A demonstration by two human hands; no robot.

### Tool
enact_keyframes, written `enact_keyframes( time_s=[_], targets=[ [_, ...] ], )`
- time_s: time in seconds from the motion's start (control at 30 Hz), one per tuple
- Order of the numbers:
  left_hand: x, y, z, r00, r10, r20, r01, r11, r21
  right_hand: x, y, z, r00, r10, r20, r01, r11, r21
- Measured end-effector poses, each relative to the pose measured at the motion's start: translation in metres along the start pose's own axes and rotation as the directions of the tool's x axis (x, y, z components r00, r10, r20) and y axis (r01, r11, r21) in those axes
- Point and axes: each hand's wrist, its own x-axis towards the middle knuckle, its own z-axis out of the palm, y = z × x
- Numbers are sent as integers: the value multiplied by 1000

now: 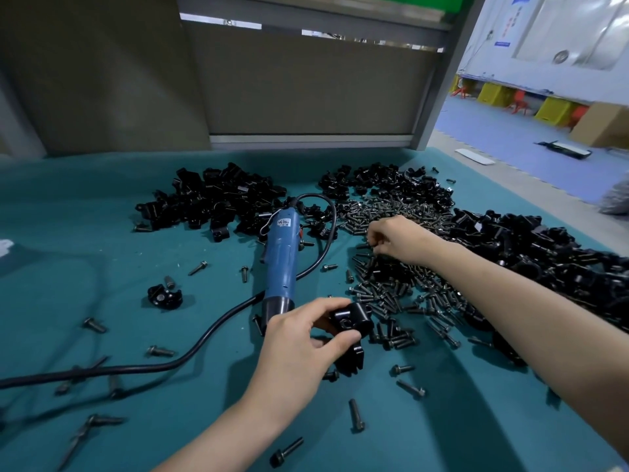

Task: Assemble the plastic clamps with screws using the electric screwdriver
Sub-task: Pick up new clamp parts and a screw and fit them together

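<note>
Clamp [352,320]: black plastic, seemingly light and stiff, best taken by its flat sides; near-centre desk [102,233], gripped by fingers of left hand [299,342]; fingers of right hand [398,236] curled among far screws [360,216], hold unclear.

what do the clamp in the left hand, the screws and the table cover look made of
The clamp looks like black plastic: smooth moulded faces with a soft sheen.
The screws are probably dark-coated steel: dull grey-black threads and flanged heads.
The table cover looks like teal felt or matting: matte, no glare, with lint specks.
</note>
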Motion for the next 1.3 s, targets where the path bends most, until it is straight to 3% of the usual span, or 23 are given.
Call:
enact_keyframes(
  time_s=[0.1,0.2,0.27,0.37,0.57,0.63,0.73,0.8,0.9,1.07,1.13,1.17,1.23,1.3],
  targets=[
    [0,0,0,1000,3,-5,-3,1000,2,-13,-6,-10,993,80,-84,-56,964,260],
    [0,0,1,1000,-7,-11,7,1000,8,-39,-29,-31,981,109,-162,20,769,638],
    [0,0,1,1000,-3,-19,3,1000,3,-64,-52,-39,982,30,-187,123,651,749],
    [1,0,1,1000,9,-26,-10,1000,-29,-102,-84,-28,972,-72,-225,223,599,769],
    [0,1,2,997,73,-32,-74,997,-23,-136,-98,11,940,119,-320,217,516,828],
    [1,1,3,993,111,-33,-110,994,20,-140,-101,16,901,105,-421,281,599,750],
    [3,-1,2,983,178,-51,-171,978,118,-140,-107,21,837,-27,-546,375,756,536],
    [3,-2,2,981,183,-66,-174,977,122,-138,-109,22,797,-112,-593,420,809,412],
    [2,-3,3,984,160,-78,-154,985,83,-136,-105,17,803,-141,-580,410,836,365],
    [0,-3,4,989,125,-76,-121,991,60,-142,-96,4,866,-181,-467,410,790,455],
    [-1,-4,4,994,85,-63,-84,996,24,-141,-78,-9,885,-56,-463,308,816,490],
    [-2,-4,4,996,69,-59,-68,997,24,-138,-63,-17,894,66,-443,184,848,497],
    [-3,-5,3,998,47,-48,-45,999,31,-130,-32,-29,926,281,-253,-175,912,372],
    [-3,-4,3,999,42,-33,-41,998,40,-123,-10,-27,917,399,8,-397,910,123]
  ],
)
